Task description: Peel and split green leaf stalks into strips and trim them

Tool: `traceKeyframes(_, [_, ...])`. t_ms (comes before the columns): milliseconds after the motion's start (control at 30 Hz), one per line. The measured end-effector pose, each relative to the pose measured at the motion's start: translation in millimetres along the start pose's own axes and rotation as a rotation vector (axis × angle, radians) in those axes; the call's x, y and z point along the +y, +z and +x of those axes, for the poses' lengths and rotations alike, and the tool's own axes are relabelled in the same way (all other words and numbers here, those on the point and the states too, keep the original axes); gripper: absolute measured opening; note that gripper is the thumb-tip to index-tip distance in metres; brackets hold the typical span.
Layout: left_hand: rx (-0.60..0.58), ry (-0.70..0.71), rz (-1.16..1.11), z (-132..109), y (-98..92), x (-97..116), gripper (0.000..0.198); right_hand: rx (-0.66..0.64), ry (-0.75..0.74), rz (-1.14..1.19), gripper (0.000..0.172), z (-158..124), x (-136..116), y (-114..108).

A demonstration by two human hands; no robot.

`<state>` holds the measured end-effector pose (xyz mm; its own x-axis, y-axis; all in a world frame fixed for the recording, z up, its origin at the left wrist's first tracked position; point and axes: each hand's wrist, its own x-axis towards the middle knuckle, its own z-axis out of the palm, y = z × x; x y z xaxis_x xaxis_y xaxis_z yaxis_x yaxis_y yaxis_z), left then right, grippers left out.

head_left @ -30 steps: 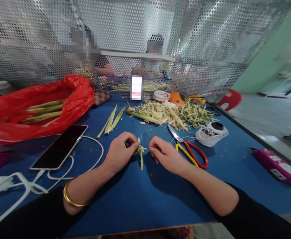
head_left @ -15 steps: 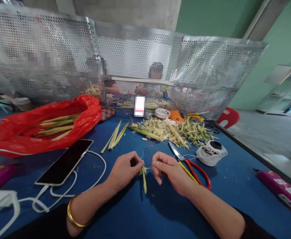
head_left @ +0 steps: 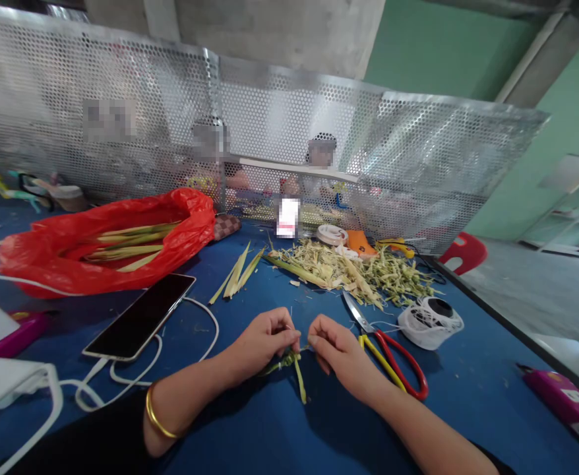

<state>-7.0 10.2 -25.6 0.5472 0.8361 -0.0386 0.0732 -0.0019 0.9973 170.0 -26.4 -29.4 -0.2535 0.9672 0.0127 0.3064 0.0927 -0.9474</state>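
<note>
My left hand (head_left: 262,343) pinches a small folded piece of green leaf strip (head_left: 297,369) just above the blue table (head_left: 250,429). A loose tail of the strip hangs down toward me. My right hand (head_left: 341,349) is closed in a pinch on the other side of the same piece, fingertips almost touching the left hand's. Red- and yellow-handled scissors (head_left: 388,349) lie just right of my right hand. A spool of white thread (head_left: 430,320) sits beyond them.
A pile of leaf trimmings (head_left: 353,267) lies at the back. A few cut strips (head_left: 237,270) lie left of it. A red plastic bag (head_left: 96,247) holds long leaves. A phone (head_left: 141,316) with white cable lies at left. Other people sit behind a perforated metal screen (head_left: 270,132).
The camera has tilted upward, so everything sits lower in view. My hands stay together on the leaf piece; its tail now slants more to the right.
</note>
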Motion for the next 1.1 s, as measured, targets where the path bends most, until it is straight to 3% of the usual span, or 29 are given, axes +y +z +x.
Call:
traceKeyframes(200, [0.085, -0.023, 0.237, -0.3, 0.7, -3.5, 0.015, -0.007, -0.038, -0.067, 0.016, -3.1, 13.1, 5.7])
traceKeyframes(333, [0.080, -0.033, 0.283, -1.7, -1.2, -1.0, 0.015, 0.013, -0.017, -0.042, 0.018, -2.6, 16.4, 8.0])
traceKeyframes(500, [0.219, 0.149, 0.343, -5.7, 2.4, 1.5, 0.011, 0.000, -0.018, 0.061, 0.011, -5.5, 3.6, 15.2])
traceKeyframes(600, [0.277, 0.222, 0.340, -9.3, 7.5, 2.1, 0.007, -0.074, -0.019, 0.067, 0.016, -7.2, -2.5, 20.5])
traceKeyframes(700, [0.321, 0.241, 0.322, -10.7, 10.3, 2.4, 0.003, -0.043, -0.002, 0.061, 0.025, -5.9, -2.3, 21.4])
traceKeyframes(733, [0.355, 0.232, 0.314, -10.2, 10.3, 2.4, 0.006, -0.007, 0.002, 0.072, 0.026, -5.0, -1.6, 20.5])
traceKeyframes(867, [0.486, 0.083, 0.163, -5.3, 8.8, 0.4, 0.048, 0.136, -0.016, 0.146, 0.023, -2.5, -0.4, 13.7])
traceKeyframes(1000, [0.372, -0.186, -0.118, -3.4, 10.5, -1.9, 0.057, 0.200, -0.066, 0.205, 0.023, -3.7, -4.4, 9.7])
traceKeyframes(1100, [0.273, -0.286, -0.261, -6.8, 12.5, 0.1, 0.061, 0.202, -0.106, 0.248, 0.025, -5.0, -7.8, 9.9])
